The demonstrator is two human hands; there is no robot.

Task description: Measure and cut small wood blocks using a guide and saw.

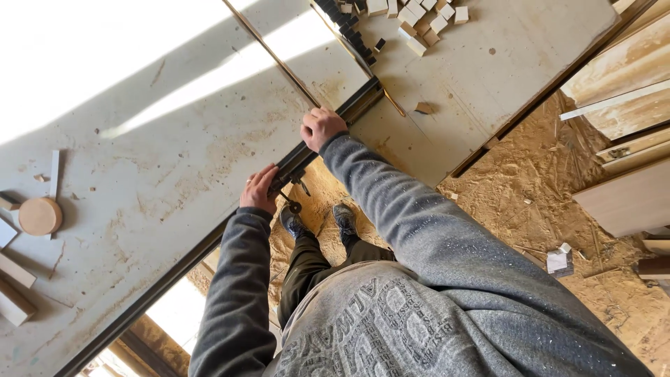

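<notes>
Both hands grip the dark metal rail [328,129] edging the surface [174,153]: left hand [259,188] at its clamp lever [296,188], right hand [322,128] just beyond.

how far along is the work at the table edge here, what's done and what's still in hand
Done: small cut wood blocks lie piled on the far panel, and sawdust covers the floor. In hand: the left hand sits at a clamp-like fitting on the dark metal rail along the table edge, while the right hand presses the rail further along. Left: the round wooden disc and offcuts lie untouched nearby.
</notes>
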